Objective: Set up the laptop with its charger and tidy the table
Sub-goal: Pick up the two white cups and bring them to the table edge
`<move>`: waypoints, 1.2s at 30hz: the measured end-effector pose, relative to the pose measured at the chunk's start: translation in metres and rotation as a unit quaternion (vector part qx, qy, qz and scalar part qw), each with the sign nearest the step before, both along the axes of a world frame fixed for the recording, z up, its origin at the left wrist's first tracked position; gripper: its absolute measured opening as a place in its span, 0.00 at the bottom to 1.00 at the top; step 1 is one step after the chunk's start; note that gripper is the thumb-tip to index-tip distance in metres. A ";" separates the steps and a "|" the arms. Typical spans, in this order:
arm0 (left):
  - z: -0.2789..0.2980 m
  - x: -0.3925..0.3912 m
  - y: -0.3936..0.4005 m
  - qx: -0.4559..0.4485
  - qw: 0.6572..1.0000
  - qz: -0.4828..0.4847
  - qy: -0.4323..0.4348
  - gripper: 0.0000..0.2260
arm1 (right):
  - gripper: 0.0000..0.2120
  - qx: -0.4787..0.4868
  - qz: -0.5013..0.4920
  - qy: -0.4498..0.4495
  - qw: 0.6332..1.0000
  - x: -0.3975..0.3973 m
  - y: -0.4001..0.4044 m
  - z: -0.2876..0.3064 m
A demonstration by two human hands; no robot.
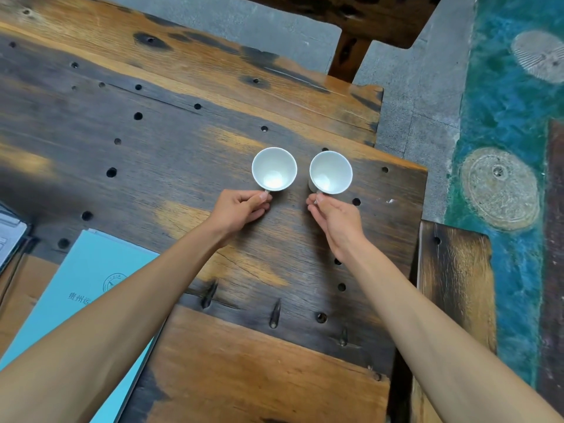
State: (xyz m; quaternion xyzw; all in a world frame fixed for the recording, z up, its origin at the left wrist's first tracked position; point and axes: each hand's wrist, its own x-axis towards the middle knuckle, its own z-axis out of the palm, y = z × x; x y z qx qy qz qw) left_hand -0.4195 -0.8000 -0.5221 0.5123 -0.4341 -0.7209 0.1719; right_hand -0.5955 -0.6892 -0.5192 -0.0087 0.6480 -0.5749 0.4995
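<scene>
Two empty white cups stand side by side on the dark wooden table (158, 154), near its right end. My left hand (238, 209) pinches the handle of the left cup (274, 168). My right hand (334, 219) pinches the handle of the right cup (331, 172). Both cups sit upright and a small gap separates them. A corner of the laptop (9, 236) shows at the left edge of the view. No charger is in view.
A light blue folder (82, 288) with printed text lies on the table under my left forearm. The table's right edge runs just beyond the right cup. A wooden bench (454, 285) stands to the right, with grey stone and teal floor beyond.
</scene>
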 end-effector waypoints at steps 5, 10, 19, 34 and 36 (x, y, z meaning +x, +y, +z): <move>0.019 0.022 0.028 -0.009 1.000 -0.004 -0.002 0.06 | 0.07 -0.002 0.005 -0.003 1.000 0.007 0.036 0.022; 0.047 0.048 0.073 -0.004 1.000 0.000 0.011 0.08 | 0.07 -0.003 0.009 0.002 1.000 0.026 0.080 0.050; 0.092 0.118 0.173 0.053 0.998 -0.007 0.036 0.06 | 0.10 -0.004 0.007 -0.026 1.000 0.084 0.185 0.102; 0.108 0.182 0.293 0.062 0.996 -0.072 -0.001 0.11 | 0.09 0.039 -0.010 -0.030 0.999 0.164 0.350 0.110; 0.107 0.187 0.308 0.060 0.996 -0.069 -0.006 0.11 | 0.09 0.035 -0.021 -0.037 0.998 0.172 0.366 0.107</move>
